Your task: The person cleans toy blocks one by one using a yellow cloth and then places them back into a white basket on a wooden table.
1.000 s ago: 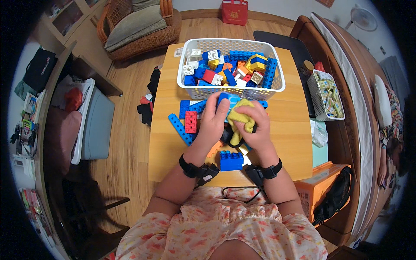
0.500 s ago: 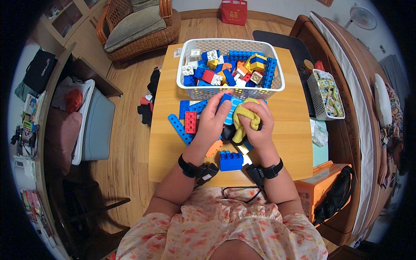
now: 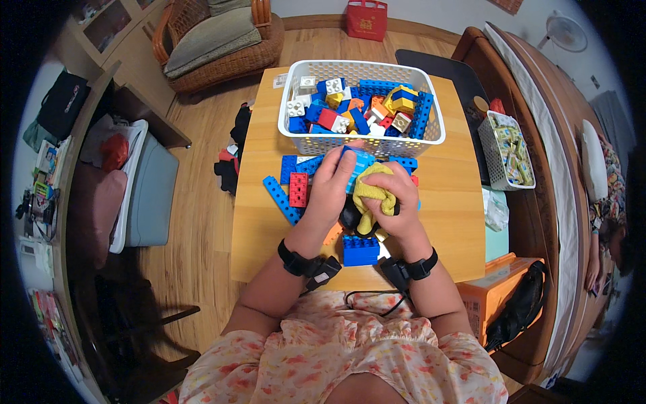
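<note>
My left hand [image 3: 332,182] is closed on a blue toy block [image 3: 360,161] with lighter blue stripes, held over the middle of the table. Bunched in my right hand [image 3: 400,202] is a yellow cloth [image 3: 374,196] with dark edging, pressed up against the block. Around my hands lie loose bricks: a red brick [image 3: 298,189], a long blue beam [image 3: 281,199] with holes, and an orange piece [image 3: 333,233]. Between my wrists sits a blue studded brick [image 3: 361,250]. My fingers and the cloth hide part of the block and some pieces beneath.
Just beyond my hands stands a white perforated basket [image 3: 363,143], full of mixed bricks, on the wooden table [image 3: 452,222]. To the right are a smaller white basket [image 3: 494,158] of packets and an orange box [image 3: 494,289]. A wicker armchair [image 3: 222,60] stands far left.
My right hand has shifted slightly left and down with the cloth, which now covers more of the block's lower side. The block has tilted a little in my left hand.
</note>
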`<state>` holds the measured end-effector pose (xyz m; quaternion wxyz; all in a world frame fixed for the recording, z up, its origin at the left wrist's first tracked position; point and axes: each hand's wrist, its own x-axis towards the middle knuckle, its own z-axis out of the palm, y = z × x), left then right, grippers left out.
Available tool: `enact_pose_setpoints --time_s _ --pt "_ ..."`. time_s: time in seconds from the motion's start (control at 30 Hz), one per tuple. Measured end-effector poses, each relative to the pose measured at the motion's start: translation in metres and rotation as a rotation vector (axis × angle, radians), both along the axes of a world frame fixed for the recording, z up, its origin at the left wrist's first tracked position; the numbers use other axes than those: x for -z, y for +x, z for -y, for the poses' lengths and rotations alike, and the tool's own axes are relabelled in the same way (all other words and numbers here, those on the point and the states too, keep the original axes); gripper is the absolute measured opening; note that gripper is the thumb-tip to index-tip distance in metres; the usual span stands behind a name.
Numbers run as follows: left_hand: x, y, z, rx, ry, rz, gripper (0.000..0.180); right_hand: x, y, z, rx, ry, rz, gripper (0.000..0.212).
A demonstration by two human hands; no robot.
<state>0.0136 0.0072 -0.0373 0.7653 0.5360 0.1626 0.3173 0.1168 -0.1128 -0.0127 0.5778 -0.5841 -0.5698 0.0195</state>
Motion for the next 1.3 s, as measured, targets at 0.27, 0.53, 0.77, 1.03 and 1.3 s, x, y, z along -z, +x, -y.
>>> enact_pose_setpoints --time_s 0.27,0.53,0.77,1.03,1.3 --pt "-0.011 0.000 0.003 -0.072 0.156 -0.026 0.042 0.005 0.002 -0.004 0.081 0.100 0.037 0.029" --pt "-0.020 -0.006 0.010 0.055 0.082 -0.192 0.042 0.009 0.007 -0.004 0.199 0.120 -0.089 0.031" --pt "-0.015 0.000 0.002 0.006 -0.201 0.135 0.041 0.006 0.000 -0.004 -0.010 0.040 0.137 0.037" --pt "-0.015 -0.011 -0.002 0.208 -0.126 0.041 0.044 0.010 0.010 -0.003 0.175 0.102 0.068 0.033" --pt "-0.022 -0.003 0.002 0.097 -0.285 0.024 0.038 0.014 0.018 -0.005 0.297 0.124 -0.199 0.025"
